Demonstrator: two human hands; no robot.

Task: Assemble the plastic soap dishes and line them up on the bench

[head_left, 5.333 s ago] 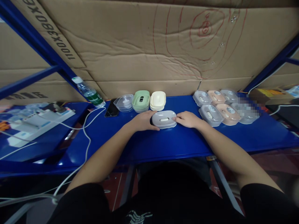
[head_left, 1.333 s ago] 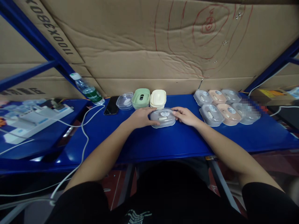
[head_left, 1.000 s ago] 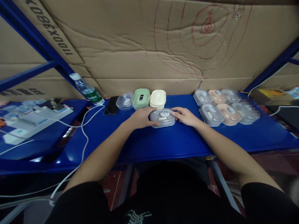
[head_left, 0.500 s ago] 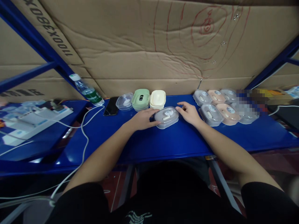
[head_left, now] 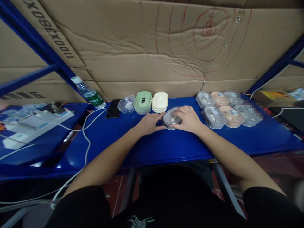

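A grey lidded food container [head_left: 171,118] lies on the blue table between my hands. My left hand [head_left: 150,123] grips its left end, thumb at the near side and fingers at the far side. Over its right end my right hand [head_left: 187,118] is wrapped, with fingers across part of the lid and the thumb along the near edge. Behind it stand a stack of cream lids [head_left: 160,102], green lids on clear bowls [head_left: 142,102] and a clear container [head_left: 126,104].
Several grey and peach lidded containers [head_left: 214,117] stand in two rows on the right. At the left are a black phone [head_left: 112,109], a water bottle [head_left: 92,95], a white cable [head_left: 86,139] and a power strip [head_left: 47,125]. Cardboard [head_left: 123,47] walls off the back.
My right hand has closed over the container's right end, where it was beside it before. The container and my left hand have shifted slightly right.
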